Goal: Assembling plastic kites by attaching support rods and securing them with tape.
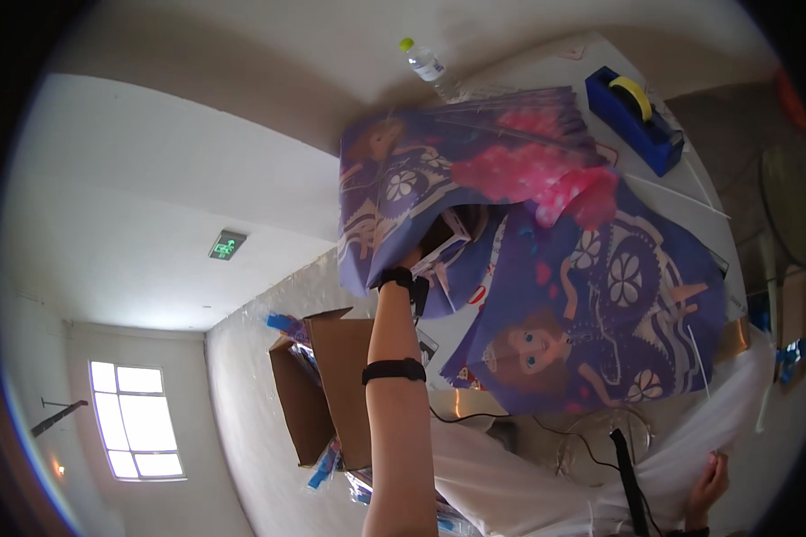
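Left hand [410, 260] sits at the near-left edge of the upper purple bag [452, 161], grip concealed; bag extends ahead and rightward, long axis left-right; right hand [711, 481] farther off, grip unclear

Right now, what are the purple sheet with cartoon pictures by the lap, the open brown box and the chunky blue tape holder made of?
Purple cartoon sheet: smooth-looking paper or thin plastic, unclear which; its edges look thin.
Open brown box: probably matte cardboard, with plain, stiff flaps.
Chunky blue tape holder: likely hard, smooth plastic, evenly coloured with crisp edges.
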Available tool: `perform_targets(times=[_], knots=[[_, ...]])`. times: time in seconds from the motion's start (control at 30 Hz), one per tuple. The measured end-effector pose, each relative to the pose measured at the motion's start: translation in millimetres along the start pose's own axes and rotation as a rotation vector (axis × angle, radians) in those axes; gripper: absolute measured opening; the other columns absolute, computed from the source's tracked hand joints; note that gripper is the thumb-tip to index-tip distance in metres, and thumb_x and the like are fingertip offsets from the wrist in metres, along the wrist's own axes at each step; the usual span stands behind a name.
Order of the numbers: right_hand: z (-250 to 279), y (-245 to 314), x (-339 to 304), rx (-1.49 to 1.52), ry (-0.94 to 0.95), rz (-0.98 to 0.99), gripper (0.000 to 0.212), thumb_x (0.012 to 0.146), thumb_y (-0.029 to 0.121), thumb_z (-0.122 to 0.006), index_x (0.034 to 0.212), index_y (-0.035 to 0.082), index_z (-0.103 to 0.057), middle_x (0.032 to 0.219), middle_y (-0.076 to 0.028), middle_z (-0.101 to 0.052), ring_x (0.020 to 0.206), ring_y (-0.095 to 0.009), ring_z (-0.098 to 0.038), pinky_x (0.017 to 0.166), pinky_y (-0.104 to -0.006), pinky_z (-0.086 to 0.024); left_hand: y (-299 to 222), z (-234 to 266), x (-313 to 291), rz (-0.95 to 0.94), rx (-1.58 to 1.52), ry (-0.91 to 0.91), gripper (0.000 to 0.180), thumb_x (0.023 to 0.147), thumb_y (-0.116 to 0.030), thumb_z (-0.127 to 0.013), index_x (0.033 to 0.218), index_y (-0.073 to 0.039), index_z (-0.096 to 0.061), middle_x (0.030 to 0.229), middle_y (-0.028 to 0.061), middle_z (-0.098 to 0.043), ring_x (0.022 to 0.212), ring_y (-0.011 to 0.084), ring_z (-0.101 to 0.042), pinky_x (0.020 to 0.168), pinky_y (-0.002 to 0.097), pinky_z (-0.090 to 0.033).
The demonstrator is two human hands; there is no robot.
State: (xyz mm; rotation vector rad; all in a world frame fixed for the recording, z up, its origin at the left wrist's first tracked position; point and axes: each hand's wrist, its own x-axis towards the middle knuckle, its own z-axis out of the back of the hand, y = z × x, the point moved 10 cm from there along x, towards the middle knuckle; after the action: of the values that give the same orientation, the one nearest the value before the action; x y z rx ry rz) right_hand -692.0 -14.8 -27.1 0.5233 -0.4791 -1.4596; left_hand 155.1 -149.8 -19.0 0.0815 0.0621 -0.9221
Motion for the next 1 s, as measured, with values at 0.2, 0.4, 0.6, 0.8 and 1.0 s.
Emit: perform_targets(times=[0.2,0.4,0.6,0.8,1.0], knots=[[-2,9,1,-0.011,-0.019,0.043,0.016,0.1,0.01,-0.049,0.102,-0.004,-0.058,0.086,-0.022,-0.063,0.076,-0.039,-0.062,0.066,-0.0421,-0.047,9,-7,35,0.007,0.061,-0.045,0.047,0.097,-0.028,-0.044,0.135,-0.004,-0.05,0.141,0.0191,-0.049,0.129,0.0338,-0.046,0.109,0.04,-0.035],[2,14,2,-0.009,-0.052,0.052,0.014,0.099,0.008,-0.05,0.1,-0.004,-0.057,0.084,-0.022,-0.062,0.073,-0.041,-0.06,0.062,-0.0443,-0.045,21,-29,24,0.034,0.108,-0.09,0.048,0.099,-0.027,-0.042,0.14,-0.004,-0.047,0.145,0.0175,-0.045,0.133,0.0334,-0.043,0.111,0.0397,-0.033],[4,13,-2,-0.032,-0.069,0.061,0.013,0.098,0.007,-0.049,0.099,-0.003,-0.057,0.084,-0.022,-0.062,0.073,-0.041,-0.06,0.062,-0.0441,-0.045,8,-40,26,0.055,-0.155,-0.007,0.054,0.101,-0.029,-0.038,0.149,-0.004,-0.034,0.155,0.0138,-0.032,0.142,0.0296,-0.03,0.118,0.0392,-0.022],[3,21,0,-0.063,-0.09,0.069,0.011,0.098,0.006,-0.049,0.098,-0.003,-0.056,0.081,-0.022,-0.061,0.071,-0.042,-0.059,0.061,-0.0441,-0.044,37,-81,58,-0.09,-0.074,-0.022,0.053,0.1,-0.029,-0.039,0.147,-0.003,-0.036,0.154,0.0139,-0.035,0.141,0.0298,-0.034,0.117,0.0383,-0.025],[2,22,7,-0.036,-0.046,0.038,0.012,0.098,0.006,-0.049,0.094,-0.002,-0.056,0.079,-0.022,-0.059,0.069,-0.042,-0.057,0.059,-0.0447,-0.042,53,-123,87,-0.207,-0.013,-0.039,0.053,0.1,-0.028,-0.039,0.146,-0.003,-0.038,0.152,0.014,-0.037,0.139,0.03,-0.036,0.116,0.0375,-0.027]])
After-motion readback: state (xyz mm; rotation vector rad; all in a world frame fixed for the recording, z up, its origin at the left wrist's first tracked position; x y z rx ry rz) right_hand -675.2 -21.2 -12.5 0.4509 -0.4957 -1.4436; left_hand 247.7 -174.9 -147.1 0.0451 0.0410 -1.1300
